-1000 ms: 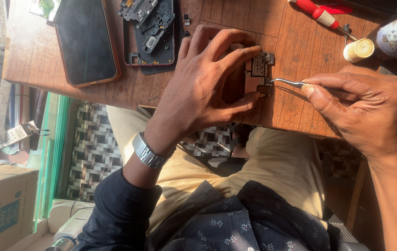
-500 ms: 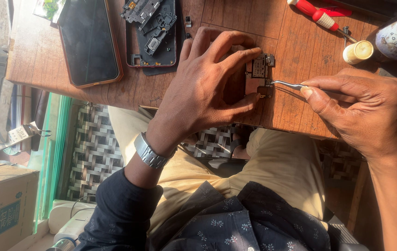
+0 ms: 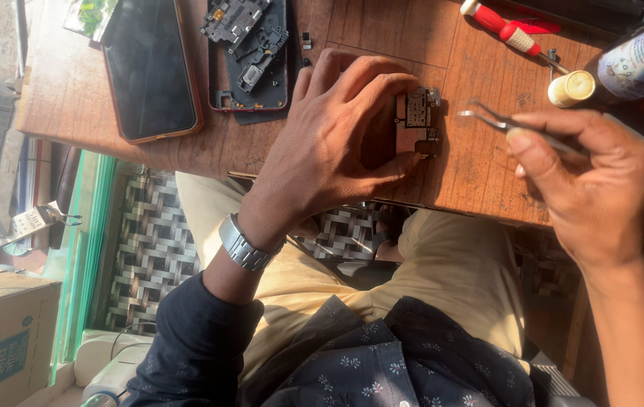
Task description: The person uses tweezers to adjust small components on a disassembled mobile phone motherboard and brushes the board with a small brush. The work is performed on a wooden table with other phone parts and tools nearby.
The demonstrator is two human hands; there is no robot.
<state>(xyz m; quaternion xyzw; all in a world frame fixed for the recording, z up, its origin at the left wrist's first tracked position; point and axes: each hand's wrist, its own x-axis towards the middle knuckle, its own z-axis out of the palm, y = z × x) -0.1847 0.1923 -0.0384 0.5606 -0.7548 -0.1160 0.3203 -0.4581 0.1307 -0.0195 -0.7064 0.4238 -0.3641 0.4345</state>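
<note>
- Head view, the surface: a brown wooden worktop with scored lines runs across the upper part of the picture, lit by strong sun. Below its near edge show the person's tan trousers and a dark floral shirt.
- The room: on the left, a black-and-white woven seat sits beside a green-edged glass pane. A brown cardboard box stands in the lower left corner.
- The left hand, with a silver metal wristwatch at the wrist, lies palm down on the worktop. Its fingers and thumb are pressed together on a small dark phone circuit board, pinning it flat to the wood near the middle of the worktop.
- The right hand is closed on thin silver metal tweezers, pinched between thumb and fingers. The tweezer tips hang just to the right of the board, apart from it.
- Around them: a black smartphone with a copper-coloured rim lies screen up at the upper left, just beside an opened phone back shell with loose dark parts.
- At the upper right lie a red-and-white handled screwdriver and a tilted bottle with a cream cap, both well apart from the board.
- The left hand's fingers hide part of the board.
</note>
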